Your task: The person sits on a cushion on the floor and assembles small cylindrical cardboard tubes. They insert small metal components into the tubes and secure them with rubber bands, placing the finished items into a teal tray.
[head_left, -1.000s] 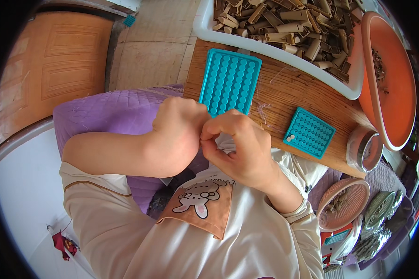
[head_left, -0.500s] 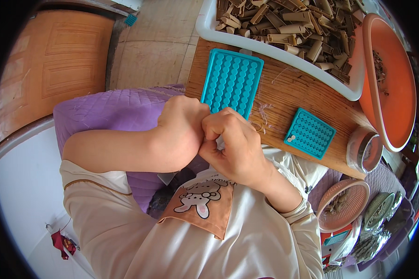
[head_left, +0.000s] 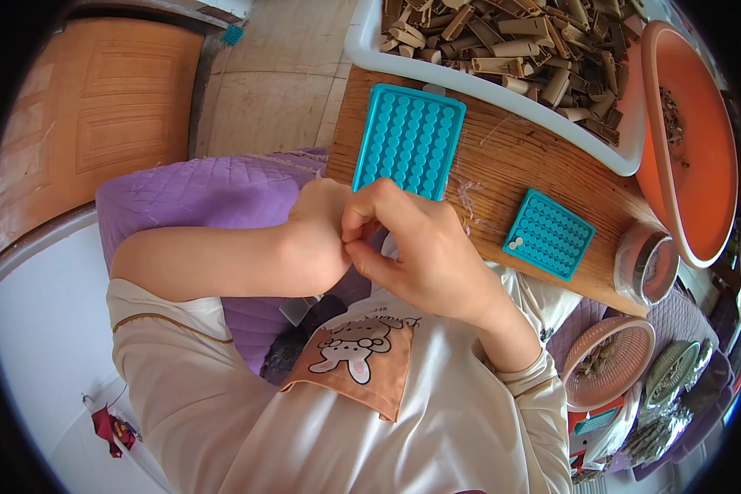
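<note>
My left hand (head_left: pixel 314 232) is bent sharply at the wrist above my lap, and its fingers are hidden behind my other hand. Against it, my right hand (head_left: pixel 424 251) is closed with thumb and forefinger curled in a pinch; whatever sits between the fingertips is too hidden to make out. Just beyond both hands lies a teal tray (head_left: pixel 410 136) with rows of round cups, its near edge partly covered by my right hand. A smaller teal tray (head_left: pixel 552 235) rests to the right on the wooden table, with small pale round pieces (head_left: pixel 515 243) at its left corner.
A white bin (head_left: pixel 502 74) full of tan plastic pieces (head_left: pixel 514 49) stands at the far side of the table (head_left: pixel 502 156). Beside it leans an orange basin (head_left: pixel 704 148). A clear round container (head_left: pixel 646 263) sits at the table's right end, above a pink basket (head_left: pixel 609 362).
My right hand has shifted slightly up and left, its fingers changing their bend. My left hand has moved a little to the left. The trays stay put.
</note>
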Demonstrator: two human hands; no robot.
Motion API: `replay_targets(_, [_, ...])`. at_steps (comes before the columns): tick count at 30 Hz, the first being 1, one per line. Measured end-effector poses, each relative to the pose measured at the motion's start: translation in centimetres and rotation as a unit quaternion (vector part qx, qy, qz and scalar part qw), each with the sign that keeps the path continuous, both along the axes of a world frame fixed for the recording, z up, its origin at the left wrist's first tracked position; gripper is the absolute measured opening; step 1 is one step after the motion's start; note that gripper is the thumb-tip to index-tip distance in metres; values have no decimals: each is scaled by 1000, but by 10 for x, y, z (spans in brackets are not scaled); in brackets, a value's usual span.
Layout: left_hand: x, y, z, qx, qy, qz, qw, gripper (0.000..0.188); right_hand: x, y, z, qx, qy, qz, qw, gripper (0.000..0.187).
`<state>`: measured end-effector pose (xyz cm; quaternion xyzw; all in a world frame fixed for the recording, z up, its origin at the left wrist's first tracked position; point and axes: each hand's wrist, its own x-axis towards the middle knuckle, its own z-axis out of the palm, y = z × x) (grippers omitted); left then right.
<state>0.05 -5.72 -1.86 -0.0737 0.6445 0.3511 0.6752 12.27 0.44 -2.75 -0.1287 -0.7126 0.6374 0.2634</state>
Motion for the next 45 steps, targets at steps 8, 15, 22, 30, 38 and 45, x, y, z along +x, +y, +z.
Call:
replay_targets(8, [-14,-29,-10,199,201,-541,792,10,-2,-15,-1,24,-26,19,999,24])
replay_targets(15, [-6,-76,-100,268,249,-725,583,28,-2,-37,-19,22,-91,36,995,22])
replay_targets(22, [-11,-83,-102,262,219,-784,518,30,-2,-50,-34,27,-93,40,994,20])
replay_targets(30, [9,-33,-54,190,239,-890,340,15,5,-14,-20,56,-71,-29,995,15])
replay_targets(38, [9,-9,-23,242,305,-883,262,9,-21,113,31,185,-185,-192,946,21])
replay_targets(45, [9,-13,-23,312,291,-858,288,6,-82,159,-37,494,-282,-282,772,25])
